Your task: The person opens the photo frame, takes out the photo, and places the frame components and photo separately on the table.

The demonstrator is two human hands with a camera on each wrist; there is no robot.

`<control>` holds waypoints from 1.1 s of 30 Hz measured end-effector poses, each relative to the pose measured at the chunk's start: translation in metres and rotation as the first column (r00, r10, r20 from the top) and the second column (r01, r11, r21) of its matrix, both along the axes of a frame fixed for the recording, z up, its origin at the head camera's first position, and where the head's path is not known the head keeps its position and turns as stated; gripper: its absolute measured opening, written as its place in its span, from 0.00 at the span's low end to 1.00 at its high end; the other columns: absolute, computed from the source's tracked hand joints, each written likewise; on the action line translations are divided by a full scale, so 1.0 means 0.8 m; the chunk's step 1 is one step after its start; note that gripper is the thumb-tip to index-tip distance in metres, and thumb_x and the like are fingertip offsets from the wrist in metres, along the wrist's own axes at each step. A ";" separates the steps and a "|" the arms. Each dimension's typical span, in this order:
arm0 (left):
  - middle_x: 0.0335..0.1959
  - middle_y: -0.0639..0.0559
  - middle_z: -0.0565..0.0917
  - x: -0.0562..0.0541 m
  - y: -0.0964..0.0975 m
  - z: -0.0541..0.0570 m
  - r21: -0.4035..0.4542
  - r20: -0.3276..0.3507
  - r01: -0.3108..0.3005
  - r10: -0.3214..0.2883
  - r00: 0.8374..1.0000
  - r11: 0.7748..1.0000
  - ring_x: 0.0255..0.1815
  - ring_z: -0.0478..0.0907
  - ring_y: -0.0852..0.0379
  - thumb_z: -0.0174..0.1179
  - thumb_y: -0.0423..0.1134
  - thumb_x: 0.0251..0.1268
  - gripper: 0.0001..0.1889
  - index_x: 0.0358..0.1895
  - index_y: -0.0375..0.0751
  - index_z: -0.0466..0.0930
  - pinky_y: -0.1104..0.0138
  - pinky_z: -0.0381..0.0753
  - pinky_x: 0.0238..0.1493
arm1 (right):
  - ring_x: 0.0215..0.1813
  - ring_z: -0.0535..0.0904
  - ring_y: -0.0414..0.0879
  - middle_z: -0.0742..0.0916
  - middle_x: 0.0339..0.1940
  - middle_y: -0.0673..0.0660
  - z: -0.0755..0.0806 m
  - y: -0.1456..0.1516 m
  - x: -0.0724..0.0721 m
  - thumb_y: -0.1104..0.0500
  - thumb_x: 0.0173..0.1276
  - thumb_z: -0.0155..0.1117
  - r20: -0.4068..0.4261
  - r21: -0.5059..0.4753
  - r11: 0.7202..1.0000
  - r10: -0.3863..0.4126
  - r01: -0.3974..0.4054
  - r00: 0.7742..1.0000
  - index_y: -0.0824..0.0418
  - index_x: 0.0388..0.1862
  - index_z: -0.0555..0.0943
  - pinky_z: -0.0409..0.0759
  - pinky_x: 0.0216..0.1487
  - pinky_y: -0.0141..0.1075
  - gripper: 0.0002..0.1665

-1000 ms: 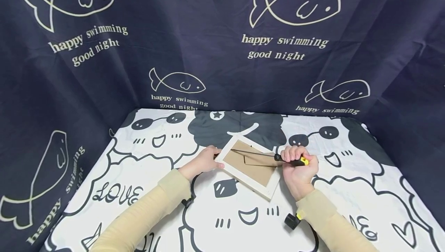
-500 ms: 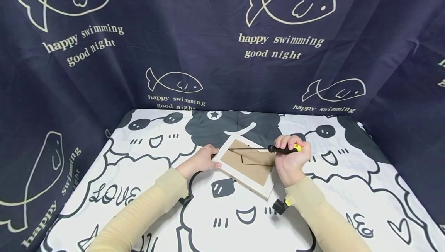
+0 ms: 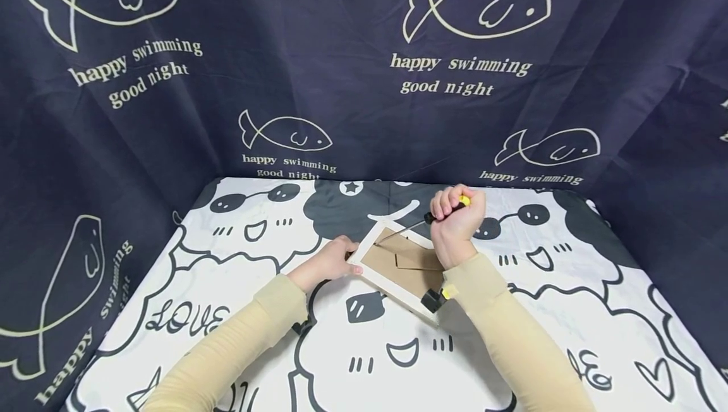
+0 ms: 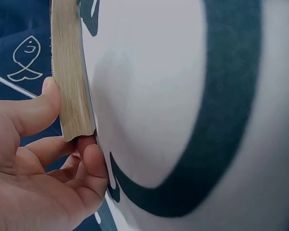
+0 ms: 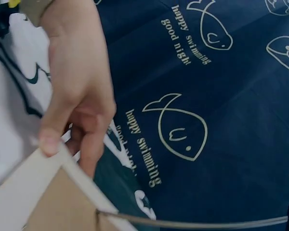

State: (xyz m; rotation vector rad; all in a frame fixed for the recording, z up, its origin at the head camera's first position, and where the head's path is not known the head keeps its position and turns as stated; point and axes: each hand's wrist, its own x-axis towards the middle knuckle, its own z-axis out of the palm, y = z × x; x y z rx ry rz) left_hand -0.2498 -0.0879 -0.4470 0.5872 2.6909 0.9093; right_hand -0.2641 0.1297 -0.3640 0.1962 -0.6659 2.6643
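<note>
A white picture frame (image 3: 390, 287) lies back side up, its brown backing board (image 3: 382, 266) showing a cut outline of a stand flap. My left hand (image 3: 330, 263) grips the frame's left corner, thumb on the near side; in the left wrist view, this hand (image 4: 43, 159) pinches the pale wooden side (image 4: 72, 72). My right hand (image 3: 458, 224) is wrapped round the black and yellow handle of a screwdriver (image 3: 408, 228). Its thin shaft slants down to the left, the tip at the board's edge beside the rim. The right wrist view shows the shaft (image 5: 207, 224) crossing the rim.
A white cloth (image 3: 398, 380) with black cartoon drawings covers the table. Dark blue curtains (image 3: 364, 71) with fish prints stand behind it and at both sides. A small black wrist camera (image 3: 433, 300) hangs below my right wrist, over the frame's near right part.
My right hand has moved left and up, raising the screwdriver's handle so the shaft is steeper. Its tip stays near the same spot. My left hand keeps its hold on the frame.
</note>
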 end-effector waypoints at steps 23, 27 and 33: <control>0.46 0.36 0.77 -0.002 -0.003 0.001 0.001 -0.019 0.003 -0.003 1.000 1.000 0.45 0.74 0.49 0.70 0.37 0.50 0.32 0.59 0.26 0.72 0.58 0.77 0.49 | 0.05 0.57 0.37 0.66 0.03 0.48 0.055 -0.084 -0.074 0.62 0.56 0.44 0.329 0.305 0.952 -0.140 0.035 0.934 0.57 0.04 0.64 0.54 0.06 0.26 0.21; 0.45 0.36 0.77 -0.002 -0.002 0.001 0.005 -0.028 0.013 -0.013 1.000 1.000 0.44 0.74 0.49 0.71 0.36 0.50 0.32 0.59 0.25 0.72 0.58 0.77 0.49 | 0.05 0.58 0.37 0.67 0.02 0.48 0.060 -0.095 -0.085 0.62 0.55 0.45 0.377 0.349 0.937 -0.151 0.011 0.914 0.58 0.04 0.65 0.54 0.06 0.26 0.20; 0.46 0.35 0.77 -0.003 -0.001 0.001 0.019 -0.021 0.007 -0.006 1.000 1.000 0.45 0.75 0.48 0.71 0.37 0.49 0.32 0.58 0.23 0.72 0.57 0.76 0.51 | 0.05 0.59 0.38 0.68 0.03 0.49 0.064 -0.109 -0.100 0.60 0.53 0.47 0.445 0.418 0.909 -0.195 -0.010 0.874 0.59 0.05 0.67 0.55 0.07 0.27 0.18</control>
